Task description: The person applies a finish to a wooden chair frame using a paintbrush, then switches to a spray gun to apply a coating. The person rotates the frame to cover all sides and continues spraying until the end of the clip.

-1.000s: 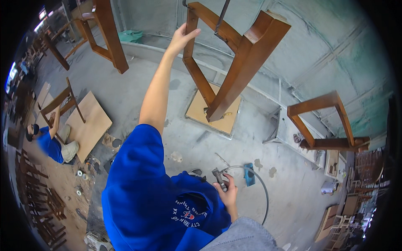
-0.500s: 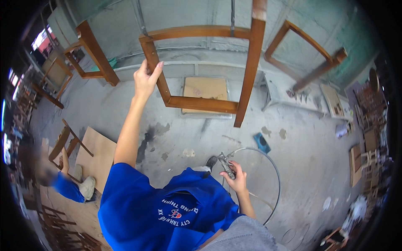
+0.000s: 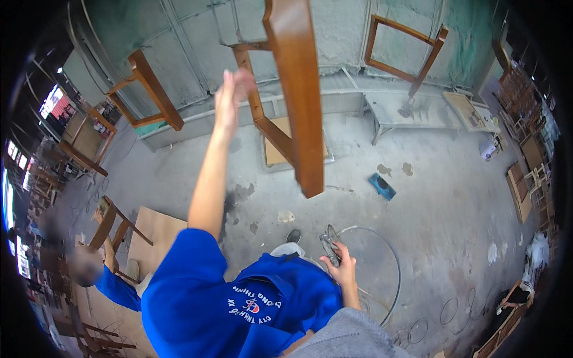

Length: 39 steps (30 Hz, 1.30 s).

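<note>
A brown wooden chair-like frame (image 3: 303,101) hangs in front of me, turned so that its thick post is nearest. My left hand (image 3: 228,104) is raised at the frame's far side rail, its fingers stretched out and partly smeared by motion. Whether they touch the rail I cannot tell. Low on my right, my right hand (image 3: 344,266) is closed around a metal spray gun (image 3: 329,243), which points away from me. A grey hose (image 3: 397,262) curves from the gun toward the floor.
Similar frames hang at the left (image 3: 156,89) and far right (image 3: 397,46). A low grey bench (image 3: 412,113) stands by the booth wall. On the floor lies a blue piece (image 3: 382,186). At left, a co-worker in a blue sleeve (image 3: 116,289) handles a wooden chair part (image 3: 110,224).
The hanging frame has swung round, bringing its thick post toward me. My left hand has loosened from its side rail. My right hand still holds the spray gun.
</note>
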Tool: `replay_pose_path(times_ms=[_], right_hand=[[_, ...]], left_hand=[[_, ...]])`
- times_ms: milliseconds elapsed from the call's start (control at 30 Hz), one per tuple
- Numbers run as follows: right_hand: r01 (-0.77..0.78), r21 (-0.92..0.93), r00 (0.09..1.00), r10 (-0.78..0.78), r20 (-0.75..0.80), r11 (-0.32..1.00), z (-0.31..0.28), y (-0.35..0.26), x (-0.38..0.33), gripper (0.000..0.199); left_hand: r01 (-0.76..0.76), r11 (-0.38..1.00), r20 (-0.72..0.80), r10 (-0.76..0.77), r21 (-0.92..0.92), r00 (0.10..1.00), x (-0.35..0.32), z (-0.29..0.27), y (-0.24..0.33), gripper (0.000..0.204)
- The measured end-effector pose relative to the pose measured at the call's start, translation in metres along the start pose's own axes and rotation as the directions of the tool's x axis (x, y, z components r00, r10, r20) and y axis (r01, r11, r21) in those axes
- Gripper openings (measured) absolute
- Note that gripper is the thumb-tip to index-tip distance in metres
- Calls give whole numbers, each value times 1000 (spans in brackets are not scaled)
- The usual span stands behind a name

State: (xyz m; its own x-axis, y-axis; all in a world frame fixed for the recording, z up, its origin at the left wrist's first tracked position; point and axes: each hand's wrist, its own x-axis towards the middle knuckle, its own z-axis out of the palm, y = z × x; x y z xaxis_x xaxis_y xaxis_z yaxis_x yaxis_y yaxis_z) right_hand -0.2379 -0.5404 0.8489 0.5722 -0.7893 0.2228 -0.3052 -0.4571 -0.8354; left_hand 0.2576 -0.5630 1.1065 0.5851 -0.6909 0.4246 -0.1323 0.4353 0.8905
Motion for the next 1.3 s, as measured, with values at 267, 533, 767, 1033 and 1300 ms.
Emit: replay_pose_path(times_ms=[267, 533, 767, 1033, 1300], right_hand=[[-149, 57, 989, 149, 0, 987, 19, 0, -3, 73], [-29, -4, 1000, 29, -4, 1000, 39, -8, 30, 70], [-61, 62, 997, 58, 56, 996, 50, -10, 57, 73], [8, 28, 998, -10, 68, 1000, 44, -15, 52, 71], [57, 14, 996, -58, 69, 998, 31, -27, 11, 70]], left_hand=[[-61, 995, -207, 44, -76, 977, -36, 41, -9, 69], [91, 971, 1, -94, -222, 996, -37, -99, 11, 88], [266, 853, 456, -38, -449, 889, -45, -144, 36, 79], [442, 725, 639, -4, -528, 769, -74, -113, 52, 60], [548, 624, 758, 111, -557, 643, -92, -58, 77, 32]])
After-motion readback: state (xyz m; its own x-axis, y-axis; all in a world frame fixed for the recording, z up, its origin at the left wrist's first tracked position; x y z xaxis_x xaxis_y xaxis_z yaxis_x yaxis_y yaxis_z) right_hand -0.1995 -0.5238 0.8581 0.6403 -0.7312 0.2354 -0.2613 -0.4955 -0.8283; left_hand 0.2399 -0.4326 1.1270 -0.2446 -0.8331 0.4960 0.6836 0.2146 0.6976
